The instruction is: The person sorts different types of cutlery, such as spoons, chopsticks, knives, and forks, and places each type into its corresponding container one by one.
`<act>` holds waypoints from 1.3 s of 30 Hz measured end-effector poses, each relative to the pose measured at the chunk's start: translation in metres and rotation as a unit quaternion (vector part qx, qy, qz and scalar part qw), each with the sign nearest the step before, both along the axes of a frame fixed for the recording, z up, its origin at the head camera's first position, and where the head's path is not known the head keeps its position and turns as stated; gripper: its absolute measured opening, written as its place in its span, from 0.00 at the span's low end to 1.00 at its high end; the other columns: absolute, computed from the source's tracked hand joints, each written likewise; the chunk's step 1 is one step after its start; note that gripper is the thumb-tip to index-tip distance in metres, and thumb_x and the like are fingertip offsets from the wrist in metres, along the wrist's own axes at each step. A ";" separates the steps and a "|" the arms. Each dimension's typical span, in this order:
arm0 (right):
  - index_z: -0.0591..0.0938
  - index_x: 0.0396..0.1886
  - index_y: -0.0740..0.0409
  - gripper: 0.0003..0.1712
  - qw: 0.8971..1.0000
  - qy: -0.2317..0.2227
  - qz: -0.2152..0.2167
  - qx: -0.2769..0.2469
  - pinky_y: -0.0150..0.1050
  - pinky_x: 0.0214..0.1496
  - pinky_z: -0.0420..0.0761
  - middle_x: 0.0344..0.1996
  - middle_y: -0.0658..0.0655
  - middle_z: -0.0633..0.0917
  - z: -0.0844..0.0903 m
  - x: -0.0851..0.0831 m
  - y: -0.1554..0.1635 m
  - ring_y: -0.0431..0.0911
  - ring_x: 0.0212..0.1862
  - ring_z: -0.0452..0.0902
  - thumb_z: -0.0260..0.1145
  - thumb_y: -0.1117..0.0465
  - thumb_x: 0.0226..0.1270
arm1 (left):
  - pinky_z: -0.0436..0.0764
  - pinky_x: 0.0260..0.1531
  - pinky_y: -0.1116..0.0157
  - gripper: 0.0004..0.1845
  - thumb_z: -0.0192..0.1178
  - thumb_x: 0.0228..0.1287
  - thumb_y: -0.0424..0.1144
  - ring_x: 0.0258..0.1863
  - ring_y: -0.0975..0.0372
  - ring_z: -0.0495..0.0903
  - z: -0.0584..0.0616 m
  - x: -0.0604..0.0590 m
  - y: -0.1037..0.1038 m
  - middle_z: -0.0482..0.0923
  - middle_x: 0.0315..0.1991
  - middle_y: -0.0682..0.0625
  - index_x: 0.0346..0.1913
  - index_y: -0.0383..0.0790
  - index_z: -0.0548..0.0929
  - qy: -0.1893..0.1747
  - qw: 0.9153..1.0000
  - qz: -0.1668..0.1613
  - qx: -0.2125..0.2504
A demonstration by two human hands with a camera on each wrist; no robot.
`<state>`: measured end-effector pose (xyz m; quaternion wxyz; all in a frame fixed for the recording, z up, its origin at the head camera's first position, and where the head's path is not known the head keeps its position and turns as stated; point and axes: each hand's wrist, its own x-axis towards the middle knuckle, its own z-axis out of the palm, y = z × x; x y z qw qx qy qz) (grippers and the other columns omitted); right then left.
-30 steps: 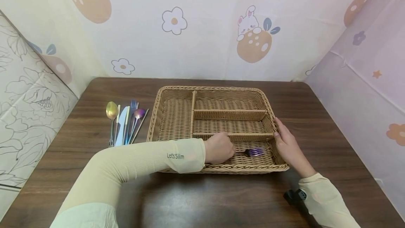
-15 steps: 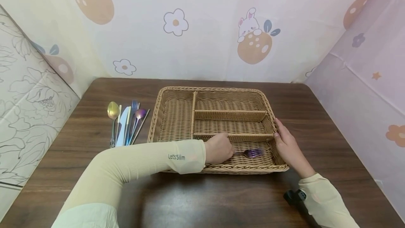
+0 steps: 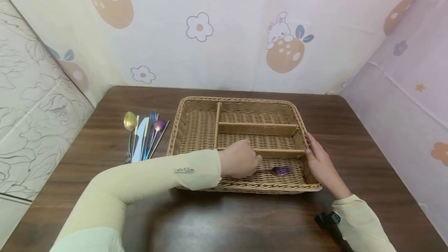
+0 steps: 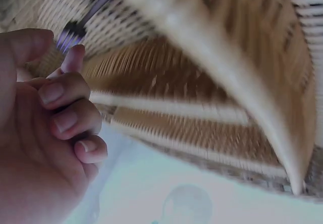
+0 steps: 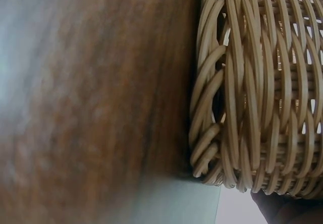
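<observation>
Dark wooden table (image 3: 245, 221) bearing a compartmented wicker tray (image 3: 196, 127) at centre and, just beside its left wall, a row of cutlery (image 3: 143, 135); a small black object (image 3: 326, 218) lies near the front edge.

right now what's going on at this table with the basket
A person is working at a wicker basket with dividers on a brown table. The left hand is over the nearest compartment, fingers curled at the handle of a purple fork lying there; whether it grips the fork cannot be told. The right hand rests against the basket's right wall. More cutlery lies in a row on the table left of the basket.
</observation>
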<state>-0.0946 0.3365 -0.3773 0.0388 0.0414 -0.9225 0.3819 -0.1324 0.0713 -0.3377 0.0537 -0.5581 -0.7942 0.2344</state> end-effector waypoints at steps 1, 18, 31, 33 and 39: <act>0.45 0.73 0.71 0.30 1.000 -0.002 -0.001 -0.003 0.66 0.65 0.48 0.69 0.77 0.50 0.000 0.000 0.000 0.71 0.69 0.43 0.39 0.67 0.76 | 0.67 0.27 0.71 0.11 0.46 0.71 0.48 0.16 0.68 0.62 0.005 0.000 -0.005 0.74 0.19 0.62 0.39 0.52 0.79 -0.010 1.000 0.009 0.014; 0.47 0.71 0.74 0.29 1.000 0.020 0.007 -0.006 0.65 0.66 0.46 0.68 0.79 0.51 0.000 -0.003 0.000 0.72 0.68 0.43 0.39 0.68 0.76 | 0.70 0.27 0.64 0.08 0.54 0.68 0.42 0.17 0.63 0.70 0.043 -0.045 -0.144 0.69 0.15 0.56 0.33 0.41 0.75 -0.062 0.966 0.181 0.176; 0.47 0.72 0.74 0.29 1.000 0.026 0.008 -0.012 0.64 0.67 0.45 0.68 0.79 0.52 -0.005 -0.001 0.002 0.72 0.68 0.44 0.39 0.68 0.76 | 0.72 0.18 0.56 0.06 0.51 0.63 0.29 0.14 0.57 0.72 0.005 -0.069 -0.217 0.68 0.14 0.49 0.28 0.36 0.71 -0.068 0.941 0.276 0.181; 0.47 0.72 0.74 0.29 1.000 0.025 0.007 -0.014 0.63 0.67 0.45 0.68 0.79 0.52 -0.005 -0.001 0.002 0.72 0.69 0.44 0.39 0.68 0.76 | 0.74 0.18 0.54 0.06 0.50 0.64 0.29 0.15 0.56 0.73 -0.002 -0.069 -0.222 0.70 0.15 0.48 0.28 0.36 0.71 -0.075 0.939 0.283 0.178; 0.46 0.72 0.73 0.29 1.000 0.018 0.008 -0.017 0.63 0.67 0.45 0.68 0.78 0.51 -0.003 -0.001 0.001 0.71 0.69 0.43 0.39 0.68 0.76 | 0.75 0.13 0.53 0.05 0.52 0.60 0.27 0.12 0.56 0.71 -0.019 -0.064 -0.229 0.68 0.16 0.48 0.27 0.34 0.72 -0.059 0.935 0.281 0.207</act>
